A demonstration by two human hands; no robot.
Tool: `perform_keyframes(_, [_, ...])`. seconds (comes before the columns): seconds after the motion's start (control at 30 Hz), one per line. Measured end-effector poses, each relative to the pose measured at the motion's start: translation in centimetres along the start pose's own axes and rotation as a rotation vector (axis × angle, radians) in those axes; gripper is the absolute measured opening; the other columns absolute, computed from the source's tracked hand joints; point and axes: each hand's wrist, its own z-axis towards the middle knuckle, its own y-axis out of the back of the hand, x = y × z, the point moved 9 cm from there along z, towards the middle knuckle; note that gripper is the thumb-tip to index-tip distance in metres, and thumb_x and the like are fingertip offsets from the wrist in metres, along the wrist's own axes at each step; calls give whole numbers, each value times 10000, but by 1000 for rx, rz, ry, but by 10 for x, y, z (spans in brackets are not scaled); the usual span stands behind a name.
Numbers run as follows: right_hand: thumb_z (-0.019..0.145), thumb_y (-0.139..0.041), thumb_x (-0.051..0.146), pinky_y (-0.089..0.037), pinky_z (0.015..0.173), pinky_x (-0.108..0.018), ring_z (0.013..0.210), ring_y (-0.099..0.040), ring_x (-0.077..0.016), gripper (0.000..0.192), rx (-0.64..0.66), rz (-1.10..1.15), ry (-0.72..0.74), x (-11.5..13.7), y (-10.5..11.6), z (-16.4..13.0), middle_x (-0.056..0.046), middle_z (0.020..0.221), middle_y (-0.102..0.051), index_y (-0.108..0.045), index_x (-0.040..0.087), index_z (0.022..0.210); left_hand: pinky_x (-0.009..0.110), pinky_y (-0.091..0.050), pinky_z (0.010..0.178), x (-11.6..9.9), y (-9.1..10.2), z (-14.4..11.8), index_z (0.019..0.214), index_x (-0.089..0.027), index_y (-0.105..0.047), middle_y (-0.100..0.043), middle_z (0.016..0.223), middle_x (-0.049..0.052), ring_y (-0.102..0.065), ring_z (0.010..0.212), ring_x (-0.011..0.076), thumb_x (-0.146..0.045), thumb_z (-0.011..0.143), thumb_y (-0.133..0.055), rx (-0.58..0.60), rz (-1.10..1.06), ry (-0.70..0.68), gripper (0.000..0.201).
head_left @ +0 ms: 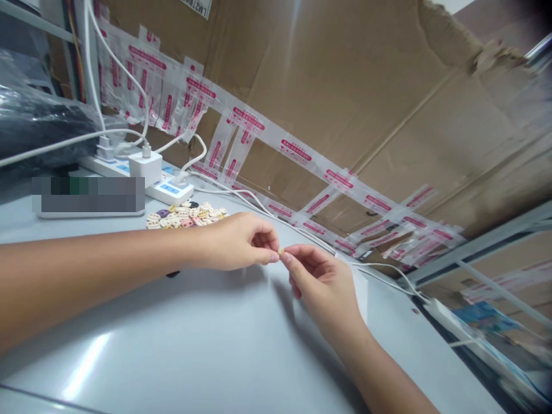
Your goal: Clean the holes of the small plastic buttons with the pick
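Observation:
My left hand [241, 241] and my right hand [321, 282] meet above the table, fingertips almost touching. Between them is a small yellowish piece [280, 251], pinched by thumb and finger from both sides; it is too small and covered to name. Behind my left wrist lies a pile of small flat pieces with slots [185, 215], mostly cream, with some yellow, pink, purple and black ones. A dark piece [173, 274] shows just below my left forearm, partly hidden by it.
White power strips [170, 192] with a plugged-in charger [145, 167] and cables stand behind the pile. A taped cardboard sheet [302, 103] rises at the table's back edge. A blurred, flat device [90, 198] lies at left. Metal shelving [483, 241] is at right.

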Motion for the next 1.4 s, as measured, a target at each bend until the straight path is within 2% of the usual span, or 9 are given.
perform_keyframes(0.3, [806,-761,475,-499,437,-208,569,-593,-119,305,-4,64,-10,-3,-2,-1,-12,719,-661,-690,186,875,279,-536,752,7,1,5,948,-177,-729,-766,905,36,-714,874,193,-262,759,-718,25,-176,-4,207])
perform_keyframes(0.47, [792,-761,497,-614,552,-307,703,-684,-185,342,32,113,-101,-17,-8,1,-24,803,-659,-647,187,882,292,-492,715,20,3,3,950,-207,-745,-759,914,33,-689,828,198,-277,777,-678,1,92,108,198])
perform_keyframes(0.57, [789,-749,506,-574,479,-288,677,-675,-193,348,-29,41,-81,-19,1,5,-34,801,-661,-635,187,867,291,-464,684,4,-1,-3,941,-218,-741,-737,896,26,-652,765,180,-331,819,-632,8,233,20,198])
perform_keyframes(0.67, [832,-707,482,-541,476,-284,625,-663,-182,305,-86,-67,-21,-14,10,7,-38,778,-680,-639,190,886,272,-457,678,-24,-20,-14,965,-222,-737,-723,900,20,-638,751,160,-335,827,-645,137,250,-159,200])
perform_keyframes(0.73, [849,-693,466,-533,499,-290,617,-666,-181,281,-116,-111,6,-11,14,6,-39,778,-689,-641,193,894,264,-458,670,-34,-35,-23,977,-223,-746,-722,915,28,-644,771,164,-315,809,-687,245,261,-213,200])
perform_keyframes(0.9, [850,-688,475,-510,478,-279,660,-681,-202,281,-99,-137,3,-10,12,6,-35,757,-685,-640,201,891,259,-444,649,-33,-52,-30,828,-234,-771,-735,872,22,-657,767,162,-146,818,-637,377,275,-223,160])
perform_keyframes(1.07, [840,-703,467,-520,478,-264,621,-649,-165,282,-60,-68,24,-6,7,4,-29,772,-673,-639,195,874,236,-426,611,-24,-37,-17,811,-207,-735,-711,739,-14,-631,679,131,-167,830,-629,282,203,-182,114])
perform_keyframes(1.23, [799,-754,438,-597,594,-291,711,-661,-170,281,7,128,28,-2,-3,3,-27,766,-667,-630,191,852,227,-475,674,2,-10,-2,939,-204,-749,-762,880,1,-684,810,156,-227,810,-673,92,28,5,152])
perform_keyframes(1.4, [770,-785,390,-607,672,-300,691,-670,-146,256,26,202,21,1,-5,2,-12,769,-684,-640,192,840,248,-493,713,17,-5,3,992,-226,-753,-774,931,0,-690,845,165,-268,809,-683,49,-55,76,201])
